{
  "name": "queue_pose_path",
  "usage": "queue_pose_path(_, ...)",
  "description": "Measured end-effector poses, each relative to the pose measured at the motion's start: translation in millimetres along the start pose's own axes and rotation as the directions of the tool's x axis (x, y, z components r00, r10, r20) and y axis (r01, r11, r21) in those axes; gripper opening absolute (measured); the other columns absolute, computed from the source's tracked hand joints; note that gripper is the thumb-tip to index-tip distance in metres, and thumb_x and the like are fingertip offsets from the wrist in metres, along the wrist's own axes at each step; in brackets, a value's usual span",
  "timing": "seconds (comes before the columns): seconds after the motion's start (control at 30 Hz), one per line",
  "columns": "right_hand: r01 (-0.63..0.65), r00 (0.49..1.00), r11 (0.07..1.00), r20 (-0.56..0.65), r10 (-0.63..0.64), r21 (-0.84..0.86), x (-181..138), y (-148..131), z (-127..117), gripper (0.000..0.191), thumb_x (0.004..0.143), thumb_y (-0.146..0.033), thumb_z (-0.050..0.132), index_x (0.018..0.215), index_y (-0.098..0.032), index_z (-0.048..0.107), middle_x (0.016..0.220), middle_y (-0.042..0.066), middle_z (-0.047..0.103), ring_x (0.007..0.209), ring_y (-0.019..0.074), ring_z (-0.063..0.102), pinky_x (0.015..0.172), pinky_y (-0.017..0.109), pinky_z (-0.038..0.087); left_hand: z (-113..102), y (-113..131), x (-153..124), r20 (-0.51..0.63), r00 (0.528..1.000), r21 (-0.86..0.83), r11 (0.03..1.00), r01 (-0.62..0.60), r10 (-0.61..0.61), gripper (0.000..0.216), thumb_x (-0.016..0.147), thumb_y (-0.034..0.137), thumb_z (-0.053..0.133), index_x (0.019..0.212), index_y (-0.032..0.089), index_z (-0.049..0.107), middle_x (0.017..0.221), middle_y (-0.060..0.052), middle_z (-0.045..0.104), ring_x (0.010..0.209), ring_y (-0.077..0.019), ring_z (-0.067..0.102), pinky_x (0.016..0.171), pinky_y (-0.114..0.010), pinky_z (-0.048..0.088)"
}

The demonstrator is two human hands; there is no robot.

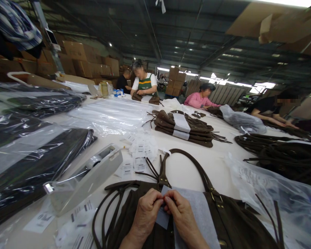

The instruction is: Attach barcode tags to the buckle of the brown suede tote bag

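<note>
Close together, left hand and right hand pinch a small tag over the brown bag, steadying it.

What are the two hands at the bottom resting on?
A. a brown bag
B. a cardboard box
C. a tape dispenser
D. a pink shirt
A: the left hand and the right hand meet over the brown bag, pinching a small tag between their fingers.
</note>
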State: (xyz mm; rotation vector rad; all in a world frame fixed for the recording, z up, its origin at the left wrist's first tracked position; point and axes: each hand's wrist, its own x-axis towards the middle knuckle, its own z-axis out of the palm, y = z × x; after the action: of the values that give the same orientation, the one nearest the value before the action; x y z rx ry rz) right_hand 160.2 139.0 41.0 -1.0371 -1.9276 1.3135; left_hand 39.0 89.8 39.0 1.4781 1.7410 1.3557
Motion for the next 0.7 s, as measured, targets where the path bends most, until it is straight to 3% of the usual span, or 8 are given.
queue_pose_path(0.13,0.028,0.999,0.996,-0.012,-0.029,-0.088,-1,4,2,0.024,0.084,-0.038,0.037,0.076,-0.019,0.049,0.063,-0.002,0.052,0.058,0.0120,0.051,0.056,0.023,0.040,0,3,0,0.001,1.000,-0.001,1.000,0.022,-0.022,0.012,0.074,0.013,0.048,0.070,0.016,0.058,0.070,-0.001,0.055,0.068,-0.0114,0.053,0.063,-0.021,0.039)
queue_pose_path(0.33,-0.051,0.999,0.999,-0.002,0.051,0.006,-2,8,1,0.029,0.081,-0.047,0.037,0.081,-0.019,0.047,0.066,-0.001,0.054,0.059,0.0128,0.054,0.055,0.024,0.044,0,4,-4,0.013,1.000,0.020,1.000,-0.024,0.024,0.015,0.075,0.009,0.046,0.073,0.016,0.059,0.075,-0.002,0.056,0.075,-0.0115,0.052,0.068,-0.021,0.039)
queue_pose_path(0.7,-0.118,0.993,0.993,0.008,0.118,-0.002,1,13,-7,0.037,0.069,-0.054,0.049,0.082,-0.020,0.059,0.069,0.002,0.063,0.060,0.0149,0.059,0.054,0.022,0.050,1,1,-10,-0.015,0.999,0.097,0.994,-0.051,0.052,0.016,0.074,0.011,0.044,0.076,0.017,0.059,0.074,-0.001,0.056,0.074,-0.0115,0.052,0.067,-0.022,0.041)
